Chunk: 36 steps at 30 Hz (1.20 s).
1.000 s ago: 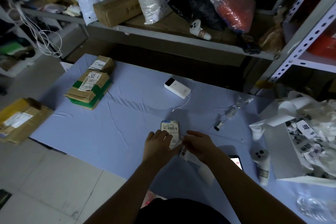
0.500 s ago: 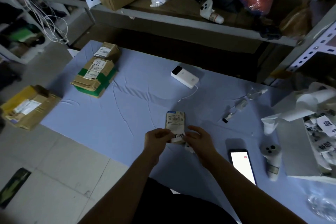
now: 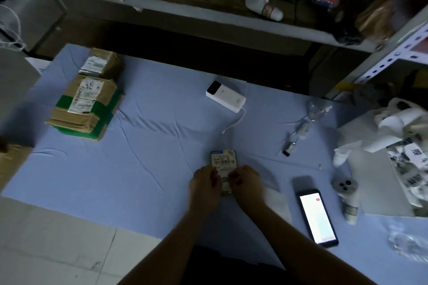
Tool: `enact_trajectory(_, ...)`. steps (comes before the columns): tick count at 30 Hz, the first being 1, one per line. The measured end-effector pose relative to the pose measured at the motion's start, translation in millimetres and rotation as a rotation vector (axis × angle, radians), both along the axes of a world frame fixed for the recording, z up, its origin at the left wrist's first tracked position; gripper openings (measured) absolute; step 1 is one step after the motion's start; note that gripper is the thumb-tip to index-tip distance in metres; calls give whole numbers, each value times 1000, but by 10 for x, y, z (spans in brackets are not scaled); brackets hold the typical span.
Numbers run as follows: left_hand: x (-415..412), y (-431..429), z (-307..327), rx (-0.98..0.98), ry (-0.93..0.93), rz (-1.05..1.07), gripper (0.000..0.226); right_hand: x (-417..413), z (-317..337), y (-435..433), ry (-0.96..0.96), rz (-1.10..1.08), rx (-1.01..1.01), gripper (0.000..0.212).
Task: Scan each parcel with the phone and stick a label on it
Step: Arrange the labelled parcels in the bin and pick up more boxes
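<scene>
Fingers (image 3: 215, 176) of the left hand (image 3: 205, 184) are curled, bearing on the near left edge of a small flat tan parcel (image 3: 223, 159) topped with a white barcode sheet. The right hand (image 3: 246, 181) mirrors it, fingers curled in on the near right edge. The hands are almost touching. A narrow strip of parcel with a small square code shows between them. I cannot tell whether a sticker lies under the fingers.

The parcel lies flat on the pale blue cloth-covered bench (image 3: 150, 169), near-centre, its far half uncovered.

Right of the hands lies a black smartphone (image 3: 316, 217), face up, screen lit, apart from the parcel. Just right of it is a white handheld controller (image 3: 346, 194). Further right is an open white box (image 3: 375, 187) holding crumpled paper strips.

Beyond the parcel sits a white oblong power bank (image 3: 225, 96), its thin white cable trailing toward the parcel.

Far left is a labelled stack of brown cardboard parcels with green tape (image 3: 85, 109).
</scene>
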<state>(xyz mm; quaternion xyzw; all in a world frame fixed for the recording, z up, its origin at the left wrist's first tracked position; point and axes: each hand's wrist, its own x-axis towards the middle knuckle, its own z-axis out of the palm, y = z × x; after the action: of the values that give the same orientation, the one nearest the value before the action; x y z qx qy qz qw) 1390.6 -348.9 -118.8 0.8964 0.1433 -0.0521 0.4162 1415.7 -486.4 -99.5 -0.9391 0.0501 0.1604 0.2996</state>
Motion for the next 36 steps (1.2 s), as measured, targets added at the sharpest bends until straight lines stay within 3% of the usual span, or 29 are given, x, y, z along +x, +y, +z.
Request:
enact_trajectory(3, 6, 42, -45, -26, 23, -11, 30, -51, -47, -14, -23, 88, -183, 18)
enact_trajectory(5, 3, 73, -46, -102, 45, 34, 37, -91, -53, -48, -5, 26, -177, 20)
enact_trajectory(10, -5, 121, -95, -245, 136, 68, 35, -136, -65, -44, 56, -212, 121, 53)
enact_trajectory(14, -64, 150, -104, -323, 167, 99, 32, -160, -2, 8, 52, -135, 181, 38)
enact_trajectory(18, -196, 226, 44, -415, 145, 170, 31, -228, 119, 47, -26, -60, 233, 38)
enact_trajectory(22, -489, 478, 347, -360, 47, 221, 41, -410, 242, 230, -94, 28, 385, 41)
enact_trajectory(30, -1465, 1537, 916, -183, -69, 375, 49, -971, 573, 1375, -68, 259, 601, 39)
enact_trajectory(33, -1877, 2157, 1097, -190, -154, 489, 47, -1246, 773, 2075, -114, 387, 668, 29)
enact_trajectory(36, -2244, 2810, 1195, -272, -239, 590, 45, -1505, 916, 2843, -79, 432, 650, 34)
